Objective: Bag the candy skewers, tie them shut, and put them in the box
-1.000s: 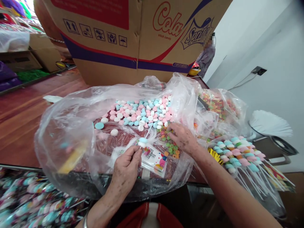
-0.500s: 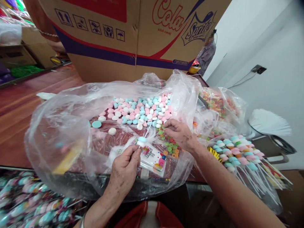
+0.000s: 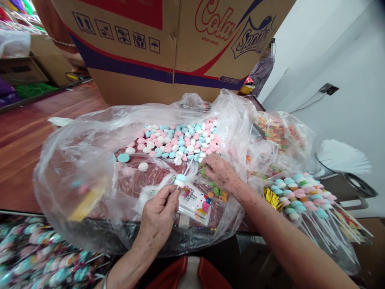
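Observation:
My left hand (image 3: 159,217) pinches a thin white stick (image 3: 187,168) with a white and a blue marshmallow candy (image 3: 180,180) threaded on it. It hovers over a stack of printed clear wrappers (image 3: 192,202). My right hand (image 3: 220,171) rests palm down on a small heap of green and orange ring candies (image 3: 217,190), fingers curled into them. Both hands work inside a large open clear plastic bag (image 3: 78,172). A pile of pink, blue and white round candies (image 3: 177,140) lies just beyond the hands.
A big Cola and Sprite stick-candy carton (image 3: 168,44) stands behind the bag. Finished candy skewers (image 3: 303,196) lie at right beside a bag of ring candies (image 3: 276,132). White sticks (image 3: 343,156) fan out at far right. Wrapped skewers (image 3: 39,257) fill the lower left. A person (image 3: 262,68) stands far back.
My right hand slid slightly left and down onto the ring candies, fingers curling into them. My left hand has kept the stick almost still.

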A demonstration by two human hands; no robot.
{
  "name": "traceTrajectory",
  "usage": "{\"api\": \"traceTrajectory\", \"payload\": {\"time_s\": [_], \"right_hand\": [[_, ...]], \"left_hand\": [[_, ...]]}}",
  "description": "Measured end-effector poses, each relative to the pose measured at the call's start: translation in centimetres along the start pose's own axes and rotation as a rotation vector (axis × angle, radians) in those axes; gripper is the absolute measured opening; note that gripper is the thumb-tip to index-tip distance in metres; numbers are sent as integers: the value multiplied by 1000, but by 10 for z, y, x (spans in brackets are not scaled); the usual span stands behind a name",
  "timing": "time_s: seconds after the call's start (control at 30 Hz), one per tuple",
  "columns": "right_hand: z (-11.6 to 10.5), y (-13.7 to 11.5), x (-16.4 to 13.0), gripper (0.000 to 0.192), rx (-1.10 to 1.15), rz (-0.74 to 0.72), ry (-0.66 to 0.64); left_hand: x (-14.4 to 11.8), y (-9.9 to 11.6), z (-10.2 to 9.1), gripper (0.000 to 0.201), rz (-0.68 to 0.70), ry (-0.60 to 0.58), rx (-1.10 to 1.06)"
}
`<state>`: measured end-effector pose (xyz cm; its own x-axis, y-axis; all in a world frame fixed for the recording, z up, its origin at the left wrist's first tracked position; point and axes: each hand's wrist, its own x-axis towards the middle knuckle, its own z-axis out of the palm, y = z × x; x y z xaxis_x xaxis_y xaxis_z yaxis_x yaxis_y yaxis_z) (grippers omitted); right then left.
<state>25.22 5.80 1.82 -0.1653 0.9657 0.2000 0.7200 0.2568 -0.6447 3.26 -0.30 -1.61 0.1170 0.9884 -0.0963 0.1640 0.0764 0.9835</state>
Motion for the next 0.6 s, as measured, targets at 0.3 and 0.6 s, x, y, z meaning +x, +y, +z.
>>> {"api": "traceTrajectory", "payload": {"time_s": [0.3, 0.6], "right_hand": [[-3, 3, 2, 22, 335, 120, 101], [-1, 5, -4, 14, 515, 227, 27]], "left_hand": [[1, 3, 0, 26, 11, -7, -1], [-1, 3, 0, 26, 6, 2, 44]]}}
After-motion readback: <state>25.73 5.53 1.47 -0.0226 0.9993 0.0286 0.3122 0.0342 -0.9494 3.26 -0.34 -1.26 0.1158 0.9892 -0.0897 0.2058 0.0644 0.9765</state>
